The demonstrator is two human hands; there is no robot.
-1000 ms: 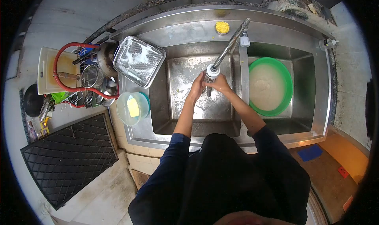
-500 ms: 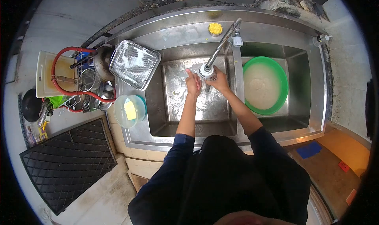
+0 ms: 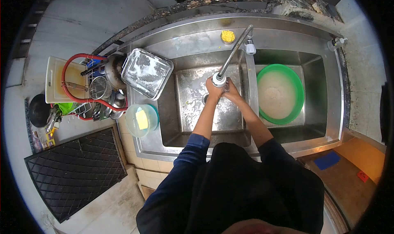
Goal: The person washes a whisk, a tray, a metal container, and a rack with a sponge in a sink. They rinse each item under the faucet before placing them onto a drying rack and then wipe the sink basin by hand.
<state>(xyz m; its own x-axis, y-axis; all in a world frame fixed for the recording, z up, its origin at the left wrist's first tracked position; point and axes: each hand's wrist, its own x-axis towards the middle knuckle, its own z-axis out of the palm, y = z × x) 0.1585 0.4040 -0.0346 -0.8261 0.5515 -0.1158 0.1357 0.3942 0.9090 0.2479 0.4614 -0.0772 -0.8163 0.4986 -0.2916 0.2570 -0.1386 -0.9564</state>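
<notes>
My left hand [image 3: 212, 89] is under the white-collared spray head [image 3: 219, 79] of the flexible metal tap [image 3: 234, 52]. Close on its right, my right hand [image 3: 232, 91] reaches in under the same head. The spray head covers most of the fingers of both hands, so whether they hold anything is hidden. Both hands are over the left basin [image 3: 213, 125] of the steel sink, whose wet floor shows small scraps and a dark round drain [image 3: 205, 98] beside my left wrist.
A green tub [image 3: 301, 92] of cloudy liquid sits in the right basin. Left of the sink are a soapy mesh-patterned tray [image 3: 148, 73], a clear tub [image 3: 133, 129] with a yellow block and a red-rimmed dish rack [image 3: 65, 76]. A small yellow-filled bowl [image 3: 228, 36] stands behind.
My hands have come together under the spray head; the left hand, with fingers spread before, has moved right and in. The whole view has shifted slightly.
</notes>
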